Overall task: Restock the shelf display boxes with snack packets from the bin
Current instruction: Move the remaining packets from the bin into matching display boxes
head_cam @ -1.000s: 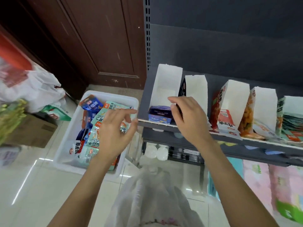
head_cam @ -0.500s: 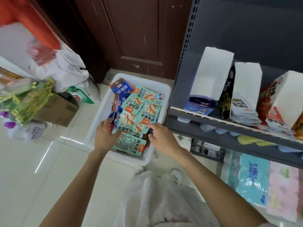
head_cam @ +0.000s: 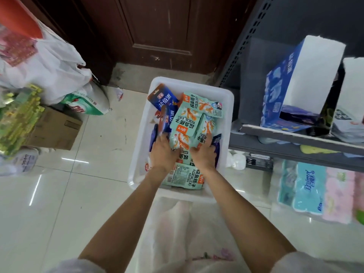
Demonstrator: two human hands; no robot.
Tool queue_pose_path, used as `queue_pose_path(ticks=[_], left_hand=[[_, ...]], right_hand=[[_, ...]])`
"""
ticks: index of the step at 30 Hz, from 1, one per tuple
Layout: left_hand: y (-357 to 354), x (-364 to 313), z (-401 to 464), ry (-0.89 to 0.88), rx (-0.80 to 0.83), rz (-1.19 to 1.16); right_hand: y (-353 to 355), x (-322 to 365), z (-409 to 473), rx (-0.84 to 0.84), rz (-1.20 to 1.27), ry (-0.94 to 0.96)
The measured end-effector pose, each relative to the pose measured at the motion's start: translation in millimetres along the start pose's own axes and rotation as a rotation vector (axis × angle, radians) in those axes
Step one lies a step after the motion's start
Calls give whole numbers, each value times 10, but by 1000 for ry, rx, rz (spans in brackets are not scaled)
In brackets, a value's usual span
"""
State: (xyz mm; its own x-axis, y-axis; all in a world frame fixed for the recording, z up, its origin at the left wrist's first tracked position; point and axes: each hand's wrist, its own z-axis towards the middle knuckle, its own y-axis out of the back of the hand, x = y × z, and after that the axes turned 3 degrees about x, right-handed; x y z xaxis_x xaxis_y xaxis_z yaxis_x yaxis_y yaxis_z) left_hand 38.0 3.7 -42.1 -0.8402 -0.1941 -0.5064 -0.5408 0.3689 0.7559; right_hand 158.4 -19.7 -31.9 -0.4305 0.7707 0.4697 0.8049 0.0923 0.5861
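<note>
The left hand and the right hand had both left the shelf, where they had been a second before, and were now down in the bin, pressed against either side of a stack of pale green snack packets. The fingers of each were bent round the stack's edges, gathering it from both sides; whether it was already lifted I could not tell. In my judgement this meant a fresh load was being picked up, and the carry back to the shelf was yet to come.

The shelf was dark grey metal with a perforated upright, hard and flat-edged. The bin stood on the glossy tiled floor just beside it: a white plastic tub, smooth-walled with rounded corners. On the shelf a blue display box of printed cardboard stood tilted, its white inner face bare and only a little stock low inside, so it looked ready for refilling. The green packets were flat, glossy film pouches, slippery-looking and loosely heaped. Blue packets of similar film lay at the bin's far left.
</note>
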Motion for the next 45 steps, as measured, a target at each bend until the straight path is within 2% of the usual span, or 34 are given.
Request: queue_pose_path(ticks=[4, 8, 14, 21, 25, 27, 33, 37, 41, 45], left_hand=[[133, 24, -23, -51, -39, -184], [195, 100, -39, 0, -66, -368], [413, 248, 98, -22, -133, -339], [550, 216, 113, 55, 150, -343], [535, 163, 78, 93, 218, -485], [523, 143, 58, 64, 221, -473], [667, 122, -49, -61, 16, -273], [982, 189, -144, -145, -157, -196], [1238, 296, -244, -136, -241, -320], [1358, 302, -294, -40, -225, -615]], right_hand=[[-48, -2, -41, 8, 40, 55], [-62, -31, -108, 35, 233, 83], [-33, -108, -106, 60, 421, 22], [-26, -135, -114, 89, 458, 1], [-39, -158, -134, 74, 412, 5], [-32, -153, -162, 71, 390, 23], [-13, -129, -177, -14, 154, 64], [25, -95, -241, 68, 35, 72], [205, -2, -425, 90, 201, 197], [397, 157, -628, 157, 489, 222]])
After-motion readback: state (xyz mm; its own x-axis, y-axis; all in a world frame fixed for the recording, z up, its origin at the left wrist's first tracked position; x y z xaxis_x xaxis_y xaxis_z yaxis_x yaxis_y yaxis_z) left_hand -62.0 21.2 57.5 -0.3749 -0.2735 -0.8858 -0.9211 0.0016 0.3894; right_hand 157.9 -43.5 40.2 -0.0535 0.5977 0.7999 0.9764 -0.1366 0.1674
